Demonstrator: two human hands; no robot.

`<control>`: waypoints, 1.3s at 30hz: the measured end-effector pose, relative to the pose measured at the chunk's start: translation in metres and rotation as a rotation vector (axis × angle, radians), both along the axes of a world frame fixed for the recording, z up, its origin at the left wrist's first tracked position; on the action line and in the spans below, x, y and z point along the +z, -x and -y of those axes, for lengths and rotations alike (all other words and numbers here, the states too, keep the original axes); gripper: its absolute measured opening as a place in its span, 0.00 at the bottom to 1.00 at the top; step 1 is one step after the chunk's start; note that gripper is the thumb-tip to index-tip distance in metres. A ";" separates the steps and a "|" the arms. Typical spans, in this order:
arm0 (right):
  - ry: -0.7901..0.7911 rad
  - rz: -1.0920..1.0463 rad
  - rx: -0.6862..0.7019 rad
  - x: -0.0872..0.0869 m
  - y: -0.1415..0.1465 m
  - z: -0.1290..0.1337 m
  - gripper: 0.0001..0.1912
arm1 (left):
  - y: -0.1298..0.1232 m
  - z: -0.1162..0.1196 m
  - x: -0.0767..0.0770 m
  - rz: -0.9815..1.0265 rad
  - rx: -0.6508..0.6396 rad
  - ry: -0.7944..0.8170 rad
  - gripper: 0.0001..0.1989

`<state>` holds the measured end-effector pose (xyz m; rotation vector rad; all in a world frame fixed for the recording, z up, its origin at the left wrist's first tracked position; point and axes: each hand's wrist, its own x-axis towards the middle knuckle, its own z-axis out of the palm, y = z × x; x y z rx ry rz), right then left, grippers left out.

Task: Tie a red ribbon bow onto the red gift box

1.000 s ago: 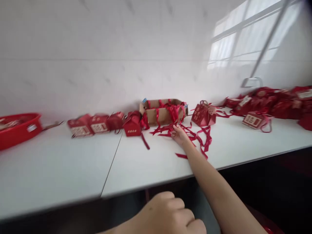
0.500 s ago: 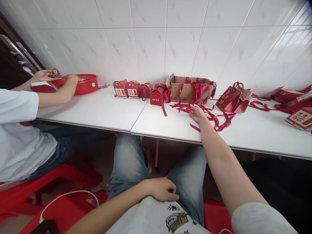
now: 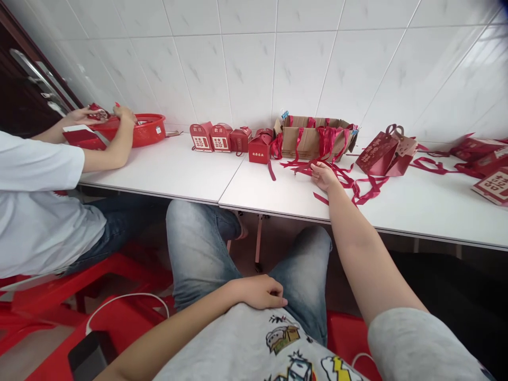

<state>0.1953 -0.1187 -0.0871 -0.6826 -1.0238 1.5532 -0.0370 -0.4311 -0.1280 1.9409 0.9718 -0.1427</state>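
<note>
Red ribbons (image 3: 346, 179): loose tangle on the worktop (image 3: 278, 193), just in front of the cardboard box (image 3: 308, 146); more strips hang over the box walls.
Ribbon direction: ahead of the person, at the right hand (image 3: 323, 175); strips stick out to its left, bigger loops spread to its right. From the left hand (image 3: 260, 291): forward and to the right, well apart.
Ribbon long axis: tangle runs mainly sideways, roughly along the box's long side; single strands curl every way. One short end slants toward the worktop's near edge, by the right wrist.
Nearer hand: right, clearly; arm stretched out over the worktop edge.
Right hand: fingers curled in, tips touching ribbon; whether pinched tight on a strand, cannot tell.
Left hand: resting at the lap against the shirt, loosely curled, thumb off the fingers, nothing visible in it.
Hands together?: no, well apart.
Beside the tangle: red carton (image 3: 259, 152) to the left, handled red bag (image 3: 384, 154) to the right, both near.
</note>
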 end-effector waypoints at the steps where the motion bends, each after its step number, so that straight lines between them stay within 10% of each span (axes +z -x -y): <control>1: -0.003 0.005 -0.004 0.000 0.000 0.000 0.24 | 0.000 0.000 -0.001 0.004 0.003 0.003 0.14; 15: 0.004 0.041 -0.011 0.008 0.006 0.008 0.26 | 0.006 -0.010 -0.003 0.095 0.052 0.070 0.11; 21: 0.077 0.079 -0.079 0.015 0.013 0.009 0.25 | 0.035 -0.037 0.055 0.299 0.188 -0.017 0.07; 27: 0.073 0.014 -0.188 0.039 0.020 0.017 0.22 | 0.078 -0.142 0.129 0.454 0.425 -0.549 0.07; 33: 0.021 -0.053 -0.186 0.057 0.037 0.031 0.19 | 0.094 -0.277 0.111 0.343 0.891 -0.998 0.26; 39: -0.066 0.170 -0.183 0.064 0.047 0.035 0.15 | 0.082 -0.338 0.094 0.210 1.069 -1.053 0.49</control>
